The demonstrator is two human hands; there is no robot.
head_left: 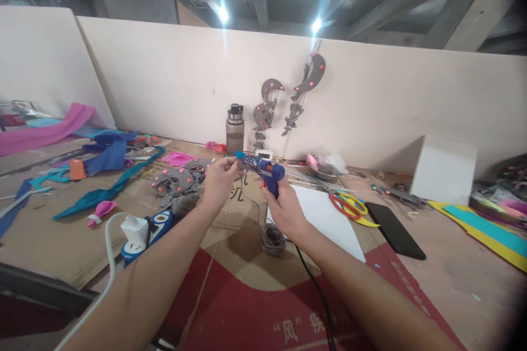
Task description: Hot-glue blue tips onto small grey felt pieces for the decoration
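My right hand [284,205] clamped round blue glue gun [269,171], raised above worktop [453,279]. My left hand [220,178] pinching small grey felt piece [239,162] at gun's tip. Scissors [349,204], phone [395,230] to right; grey cord coil [272,239] below hands.

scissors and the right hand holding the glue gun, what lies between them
In the head view, a white sheet lies on the table between the scissors and the right hand, which grips the blue glue gun.

Glossy blue plastic glue gun [269,174] | matt grey felt pieces [178,181] | rough brown cardboard sheet [53,241] | smooth white paper [329,218]
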